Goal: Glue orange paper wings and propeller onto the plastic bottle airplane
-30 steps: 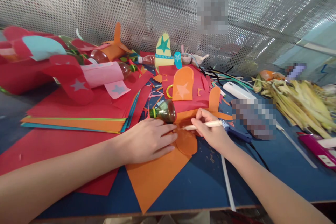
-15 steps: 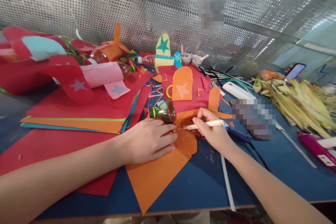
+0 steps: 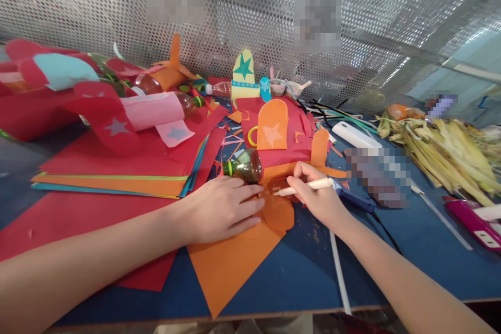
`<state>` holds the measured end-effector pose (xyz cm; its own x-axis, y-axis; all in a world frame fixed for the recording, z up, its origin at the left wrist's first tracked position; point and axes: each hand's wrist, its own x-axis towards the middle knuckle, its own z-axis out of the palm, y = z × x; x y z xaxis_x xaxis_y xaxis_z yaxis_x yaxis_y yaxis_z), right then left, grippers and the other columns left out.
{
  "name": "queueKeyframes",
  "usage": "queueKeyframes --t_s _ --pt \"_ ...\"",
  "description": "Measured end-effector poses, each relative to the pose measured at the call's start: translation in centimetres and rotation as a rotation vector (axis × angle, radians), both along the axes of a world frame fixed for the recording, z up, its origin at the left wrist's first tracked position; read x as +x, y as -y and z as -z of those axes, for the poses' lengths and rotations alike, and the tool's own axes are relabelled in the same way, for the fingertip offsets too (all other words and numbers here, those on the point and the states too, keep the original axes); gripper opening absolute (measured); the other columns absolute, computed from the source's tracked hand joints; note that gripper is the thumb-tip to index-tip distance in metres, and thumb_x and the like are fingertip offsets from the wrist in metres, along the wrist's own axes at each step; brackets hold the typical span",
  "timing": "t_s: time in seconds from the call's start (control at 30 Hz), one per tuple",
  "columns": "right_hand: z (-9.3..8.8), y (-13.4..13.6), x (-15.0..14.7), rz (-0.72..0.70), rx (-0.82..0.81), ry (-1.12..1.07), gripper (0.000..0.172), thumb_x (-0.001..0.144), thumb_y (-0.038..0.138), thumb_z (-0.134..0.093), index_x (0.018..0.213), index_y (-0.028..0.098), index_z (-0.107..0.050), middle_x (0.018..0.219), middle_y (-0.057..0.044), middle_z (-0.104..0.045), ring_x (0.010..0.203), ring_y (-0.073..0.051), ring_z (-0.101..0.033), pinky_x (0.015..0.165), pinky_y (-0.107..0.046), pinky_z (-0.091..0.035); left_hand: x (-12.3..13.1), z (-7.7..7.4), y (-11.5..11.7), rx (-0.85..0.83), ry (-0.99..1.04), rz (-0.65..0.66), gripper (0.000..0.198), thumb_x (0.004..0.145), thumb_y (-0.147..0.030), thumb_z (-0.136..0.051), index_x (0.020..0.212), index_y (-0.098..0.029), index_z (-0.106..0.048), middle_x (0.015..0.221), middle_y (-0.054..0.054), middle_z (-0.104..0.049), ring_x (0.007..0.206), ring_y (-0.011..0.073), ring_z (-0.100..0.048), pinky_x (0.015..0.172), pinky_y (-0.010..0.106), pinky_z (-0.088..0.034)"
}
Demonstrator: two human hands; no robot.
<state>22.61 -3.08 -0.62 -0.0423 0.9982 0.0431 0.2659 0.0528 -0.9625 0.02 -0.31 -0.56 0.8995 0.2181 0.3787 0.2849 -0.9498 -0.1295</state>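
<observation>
My left hand (image 3: pixel 219 209) lies flat, fingers together, pressing an orange paper sheet (image 3: pixel 230 261) onto the blue table (image 3: pixel 297 271). Under its fingertips sits a rounded orange paper cutout (image 3: pixel 278 213). My right hand (image 3: pixel 317 193) is closed round a white pen (image 3: pixel 303 186), whose tip rests at the cutout's upper edge. Just behind both hands lies a bottle plane (image 3: pixel 270 151) with a green-brown bottle nose, a red paper body and orange wings.
A stack of coloured paper sheets (image 3: pixel 117 172) lies on the left, with more paper bottle planes (image 3: pixel 129 109) behind it. Dried yellow leaves (image 3: pixel 442 151) are heaped on the right. A white stick (image 3: pixel 340 276) and a pink object (image 3: pixel 473 219) lie nearby. Perforated metal sheet (image 3: pixel 117 5) stands behind.
</observation>
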Motion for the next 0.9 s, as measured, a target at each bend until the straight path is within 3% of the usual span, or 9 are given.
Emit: queueKeyframes --t_s 0.9 --pt "-0.09 0.18 0.14 -0.018 0.032 0.061 0.032 0.081 0.038 -0.057 0.064 0.024 -0.035 0.049 0.009 -0.029 0.046 -0.009 -0.027 0.049 -0.024 -0.036 0.04 -0.09 0.03 0.002 0.007 0.006 0.033 0.097 -0.033 -0.039 0.109 -0.017 -0.066 0.112 0.01 -0.07 0.074 0.0184 -0.063 0.063 0.032 -0.05"
